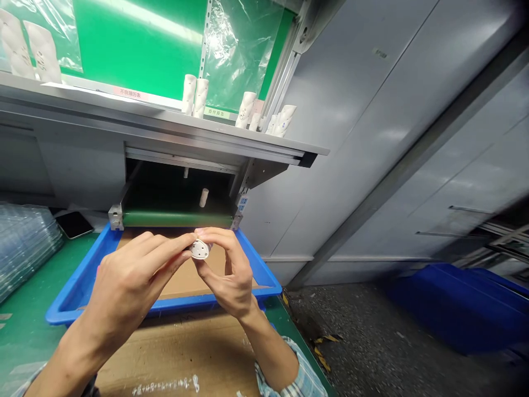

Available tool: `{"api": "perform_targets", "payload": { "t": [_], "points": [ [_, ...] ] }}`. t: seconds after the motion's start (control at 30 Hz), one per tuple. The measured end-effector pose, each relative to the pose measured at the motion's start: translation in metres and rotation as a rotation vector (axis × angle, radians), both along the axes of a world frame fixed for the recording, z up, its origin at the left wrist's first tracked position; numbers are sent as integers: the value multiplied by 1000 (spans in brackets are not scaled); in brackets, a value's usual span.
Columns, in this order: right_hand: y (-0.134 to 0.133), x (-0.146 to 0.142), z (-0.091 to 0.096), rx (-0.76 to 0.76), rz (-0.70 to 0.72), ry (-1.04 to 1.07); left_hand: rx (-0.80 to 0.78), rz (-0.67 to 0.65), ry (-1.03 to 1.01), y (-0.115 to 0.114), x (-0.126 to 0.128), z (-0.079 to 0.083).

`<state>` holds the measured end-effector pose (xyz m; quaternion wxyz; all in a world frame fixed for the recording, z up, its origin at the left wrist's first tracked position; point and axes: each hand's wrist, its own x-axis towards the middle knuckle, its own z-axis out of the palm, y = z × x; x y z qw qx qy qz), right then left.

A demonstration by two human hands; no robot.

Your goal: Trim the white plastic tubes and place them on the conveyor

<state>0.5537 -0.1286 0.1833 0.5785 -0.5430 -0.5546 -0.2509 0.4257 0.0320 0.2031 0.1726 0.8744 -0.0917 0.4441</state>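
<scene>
Left hand [128, 273] and right hand [232, 278] grasped a white tube [200, 250], seemingly for inspection; any turn required a looser grip.

We record a factory workshop: a green conveyor belt [177, 219] ends at a blue tray [260, 270] on a green tabletop [25, 325], white parts [200, 99] line a labelled shelf [165, 122], and yellow-black tape [322, 358] lies along the worn floor [367, 336].

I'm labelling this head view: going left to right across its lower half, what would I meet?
Clear plastic stack, dark-screened phone, left hand, white piece held by both hands, right hand, blurred blue object.
</scene>
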Motion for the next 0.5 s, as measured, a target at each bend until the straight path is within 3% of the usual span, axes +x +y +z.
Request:
{"api": "perform_targets", "payload": {
  "t": [0.5],
  "points": [
    [-3, -1, 4, -5, -62, -103, 6, -50, -18, 0, -5, 7]
  ]
}}
